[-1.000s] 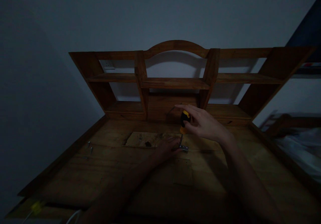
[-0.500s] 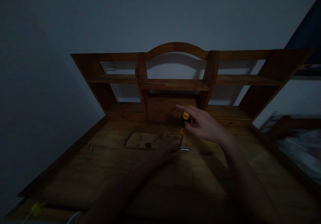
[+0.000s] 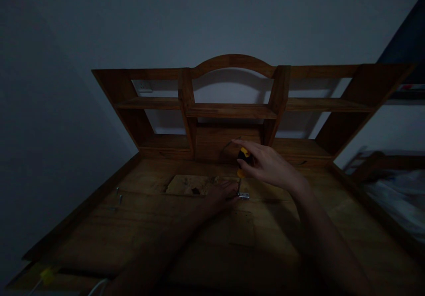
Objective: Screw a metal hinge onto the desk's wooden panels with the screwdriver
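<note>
In the head view my right hand (image 3: pixel 265 165) is wrapped round the handle of a yellow and black screwdriver (image 3: pixel 245 155), its index finger stretched over the top. The screwdriver stands nearly upright, shaft down. At its tip lies a small silver metal hinge (image 3: pixel 245 195) on the wooden desktop (image 3: pixel 149 225). My left hand (image 3: pixel 221 195) rests low on the wood, fingertips closed at the left end of the hinge. Dim light and the fingers hide the exact contact between the tip, any screw and the hinge.
Several screws (image 3: pixel 120 199) are on the desktop at the left. A shallow rough recess (image 3: pixel 181 184) lies just behind my left hand. The wooden shelf unit (image 3: pixel 232 111) stands at the back against the wall. A yellow object (image 3: pixel 48 276) with a cable is at the front left.
The screwdriver handle has turned in my right hand, with the thumb and fingers shifted slightly left. My left hand stays at the hinge.
</note>
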The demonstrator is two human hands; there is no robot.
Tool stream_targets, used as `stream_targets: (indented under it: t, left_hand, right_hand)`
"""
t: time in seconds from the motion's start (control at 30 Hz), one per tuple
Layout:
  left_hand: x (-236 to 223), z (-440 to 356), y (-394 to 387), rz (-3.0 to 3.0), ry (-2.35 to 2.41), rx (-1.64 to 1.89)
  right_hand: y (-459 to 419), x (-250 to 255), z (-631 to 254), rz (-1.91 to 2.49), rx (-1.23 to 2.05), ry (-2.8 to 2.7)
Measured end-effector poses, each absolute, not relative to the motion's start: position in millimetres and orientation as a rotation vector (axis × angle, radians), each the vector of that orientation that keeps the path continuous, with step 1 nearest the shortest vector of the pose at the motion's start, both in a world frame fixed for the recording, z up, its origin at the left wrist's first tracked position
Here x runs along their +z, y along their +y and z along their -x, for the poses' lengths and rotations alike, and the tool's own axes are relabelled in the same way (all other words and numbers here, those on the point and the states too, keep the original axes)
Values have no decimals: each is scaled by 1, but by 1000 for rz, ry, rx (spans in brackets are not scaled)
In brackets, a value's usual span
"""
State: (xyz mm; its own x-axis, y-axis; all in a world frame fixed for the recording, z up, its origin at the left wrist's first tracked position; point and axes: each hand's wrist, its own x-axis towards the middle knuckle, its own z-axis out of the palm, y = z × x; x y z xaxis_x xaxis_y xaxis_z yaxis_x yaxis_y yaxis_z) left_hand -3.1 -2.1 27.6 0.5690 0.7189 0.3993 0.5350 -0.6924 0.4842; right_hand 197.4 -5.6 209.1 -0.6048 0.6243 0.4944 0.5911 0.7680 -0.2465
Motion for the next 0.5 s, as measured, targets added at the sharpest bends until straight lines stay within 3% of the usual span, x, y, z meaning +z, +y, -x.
stream_targets:
  t: [0.5]
  left_hand:
    - [21,4,1,-2504,1054,851]
  right_hand:
    - [-6,208,-193,949,46,-2403]
